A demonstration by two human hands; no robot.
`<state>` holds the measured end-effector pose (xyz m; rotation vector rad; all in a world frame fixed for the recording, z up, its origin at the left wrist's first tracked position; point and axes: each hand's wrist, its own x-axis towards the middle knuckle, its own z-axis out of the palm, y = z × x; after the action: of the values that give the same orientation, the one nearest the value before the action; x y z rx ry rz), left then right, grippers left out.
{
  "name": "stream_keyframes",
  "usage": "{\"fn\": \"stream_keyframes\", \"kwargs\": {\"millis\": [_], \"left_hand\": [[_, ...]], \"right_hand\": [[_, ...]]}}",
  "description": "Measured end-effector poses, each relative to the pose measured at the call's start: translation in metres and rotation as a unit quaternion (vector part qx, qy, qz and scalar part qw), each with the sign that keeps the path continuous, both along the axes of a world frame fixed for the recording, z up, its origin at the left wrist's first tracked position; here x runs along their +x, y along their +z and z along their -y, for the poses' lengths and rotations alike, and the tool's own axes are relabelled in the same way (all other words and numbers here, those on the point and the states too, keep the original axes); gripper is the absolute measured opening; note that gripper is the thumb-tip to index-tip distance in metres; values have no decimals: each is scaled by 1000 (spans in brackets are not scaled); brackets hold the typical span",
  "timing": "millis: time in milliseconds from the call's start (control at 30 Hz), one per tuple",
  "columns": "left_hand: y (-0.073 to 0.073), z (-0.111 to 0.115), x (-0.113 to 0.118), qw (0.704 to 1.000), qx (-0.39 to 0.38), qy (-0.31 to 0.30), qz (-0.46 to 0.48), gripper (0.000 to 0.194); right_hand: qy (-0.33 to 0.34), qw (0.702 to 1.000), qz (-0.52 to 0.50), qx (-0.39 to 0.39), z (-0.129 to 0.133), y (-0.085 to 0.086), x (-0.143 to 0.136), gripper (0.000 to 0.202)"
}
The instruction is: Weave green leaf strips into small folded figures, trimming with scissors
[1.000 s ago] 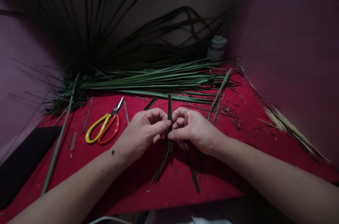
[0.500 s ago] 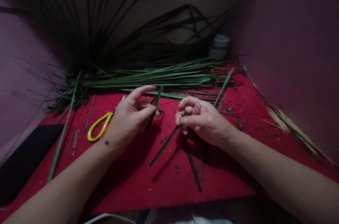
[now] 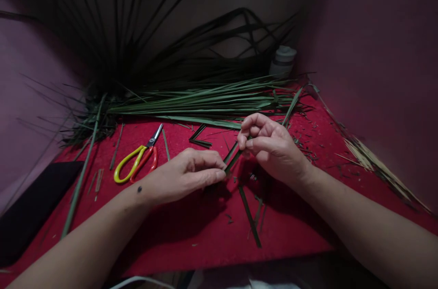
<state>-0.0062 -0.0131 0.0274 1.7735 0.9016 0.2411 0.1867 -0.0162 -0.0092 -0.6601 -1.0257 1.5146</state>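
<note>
A narrow green leaf strip (image 3: 234, 160) runs between my two hands above the red cloth. My left hand (image 3: 196, 171) pinches its lower left end between thumb and fingers. The upper end is in the closed fingers of my right hand (image 3: 270, 145), which hide part of it. A folded dark strip (image 3: 192, 139) lies on the cloth beyond my left hand. Scissors with one yellow and one red handle (image 3: 139, 161) rest left of that hand, blades slightly apart. Below my right hand, another cut strip (image 3: 249, 214) lies on the cloth.
Long green leaves (image 3: 195, 102) lie in a heap across the back of the red cloth (image 3: 164, 239). A white lidded container (image 3: 283, 62) stands behind them. Pale thin sticks (image 3: 372, 161) line the right edge. A black flat object (image 3: 37, 207) is at the left, with leaf scraps scattered about.
My left hand let go of the folded strip, now on the cloth, and moved right to pinch the strip in my right hand. My right hand rose slightly. The scissors are uncovered.
</note>
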Motion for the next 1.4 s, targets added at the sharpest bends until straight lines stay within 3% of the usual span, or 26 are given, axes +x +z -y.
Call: {"fn": "stream_keyframes", "kwargs": {"millis": [100, 167, 333, 500, 667, 867, 1133, 1267, 1400], "left_hand": [[-5, 2, 4, 1000, -13, 14, 13, 22], [-9, 2, 6, 998, -2, 54, 14, 22], [-15, 4, 10, 988, 74, 133, -16, 22], [-16, 8, 14, 979, 159, 122, -43, 21], [-20, 6, 13, 977, 187, 97, -34, 19], [-23, 7, 13, 978, 176, 104, -33, 17], [-30, 10, 13, 978, 127, 159, 50, 20], [-33, 10, 15, 976, 119, 176, 56, 23], [-38, 11, 16, 979, 110, 155, 67, 22]], "right_hand": [[-12, 1000, 5, 1, 0, -1, 0, 30], [-22, 1000, 0, -5, 0, -2, -1, 36], [-23, 999, 29, -27, 1, -6, -6, 38], [0, 994, 91, -67, 5, -8, -12, 17], [49, 994, 18, -98, 4, -13, -11, 22], [49, 993, 3, -111, 3, -14, -8, 14], [33, 981, -54, -186, 0, -12, -7, 19], [48, 985, -54, -159, 3, -14, -13, 21], [58, 986, -30, -152, 5, -17, -18, 21]]}}
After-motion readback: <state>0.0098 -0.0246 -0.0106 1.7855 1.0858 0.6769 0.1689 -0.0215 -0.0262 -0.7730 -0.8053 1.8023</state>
